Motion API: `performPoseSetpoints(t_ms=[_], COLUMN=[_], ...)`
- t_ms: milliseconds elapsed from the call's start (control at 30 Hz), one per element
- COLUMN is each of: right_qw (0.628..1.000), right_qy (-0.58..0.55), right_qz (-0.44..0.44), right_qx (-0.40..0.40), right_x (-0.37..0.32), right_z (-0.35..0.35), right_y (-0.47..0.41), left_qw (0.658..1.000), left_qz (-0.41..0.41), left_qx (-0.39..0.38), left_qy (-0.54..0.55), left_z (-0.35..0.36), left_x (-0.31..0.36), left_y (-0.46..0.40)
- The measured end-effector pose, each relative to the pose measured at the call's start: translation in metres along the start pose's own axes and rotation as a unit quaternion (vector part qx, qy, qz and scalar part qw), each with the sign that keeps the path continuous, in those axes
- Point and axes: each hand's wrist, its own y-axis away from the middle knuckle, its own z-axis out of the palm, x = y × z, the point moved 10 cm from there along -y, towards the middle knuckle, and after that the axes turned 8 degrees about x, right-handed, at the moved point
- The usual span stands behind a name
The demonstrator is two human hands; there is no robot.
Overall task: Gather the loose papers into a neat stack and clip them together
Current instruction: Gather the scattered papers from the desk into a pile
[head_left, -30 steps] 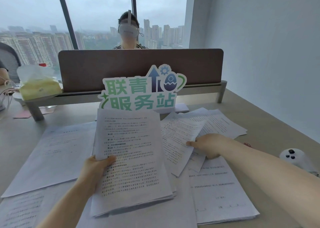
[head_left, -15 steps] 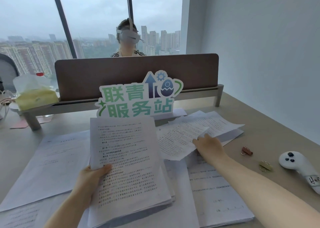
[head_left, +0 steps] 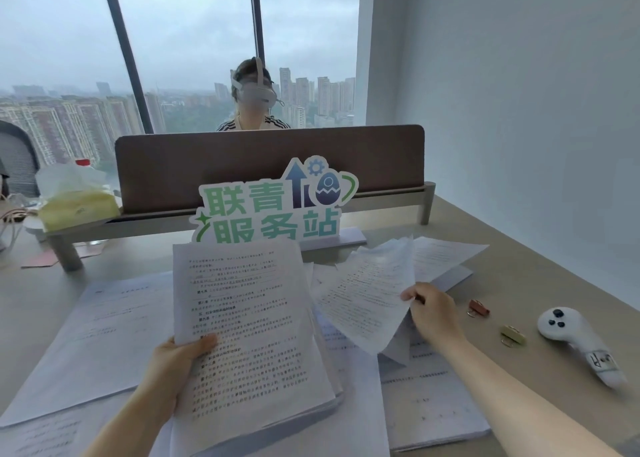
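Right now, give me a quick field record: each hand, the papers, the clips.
left hand: grips the gathered stack at its left edge
right hand: pinches one lifted sheet by its right edge
loose papers: several lie spread flat on the desk
red clip: on desk, right of right hand
gold clip: on desk, beside white controller
clipped: not yet

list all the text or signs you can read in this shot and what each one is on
"联青" on the top row of the green cutout sign standing by the desk divider.
"服务站" on the same sign's bottom row.
Printed Chinese text covers the stack of papers in the left hand: too small and blurred to read.
Sheet in the right hand: print too blurred.
White controller: its label is unreadable.
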Motion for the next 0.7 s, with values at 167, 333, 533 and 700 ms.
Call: performPoseSetpoints(t_ms=[167,333,533,700], right_qw=[0.979,0.979,0.926,0.876], right_qy=[-0.137,-0.084,-0.226,-0.278], right_qz=[0.145,0.165,0.272,0.363], right_qx=[0.034,0.090,0.133,0.153], right_x=[0.012,0.008,0.023,0.039], right_z=[-0.001,-0.008,0.003,0.014], right_y=[0.013,0.019,0.025,0.029], left_qw=[1.000,1.000,0.999,0.999], left_qz=[0.003,-0.002,-0.011,-0.013], left_qx=[-0.001,0.004,0.014,0.012], left_qy=[-0.008,-0.019,-0.030,-0.037], left_z=[0.001,-0.002,-0.004,-0.003], left_x=[-0.003,-0.008,-0.013,-0.014], left_y=[0.012,0.014,0.013,0.013])
